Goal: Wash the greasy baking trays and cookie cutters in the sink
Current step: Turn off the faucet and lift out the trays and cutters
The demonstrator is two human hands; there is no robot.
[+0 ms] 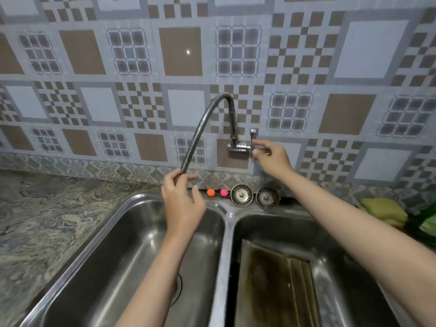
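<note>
those baking trays (271, 284) in the right sink (226, 232) bowl look nasty, brown grease all over; left hand (181, 204) pinches the faucet hose (200, 123) tip, right hand (273, 159) pinches the tap handle (253, 138)

The sink (225, 232) was shiny steel, the hose (203, 119) ribbed metal, the trays (271, 286) greasy and dull.
</note>
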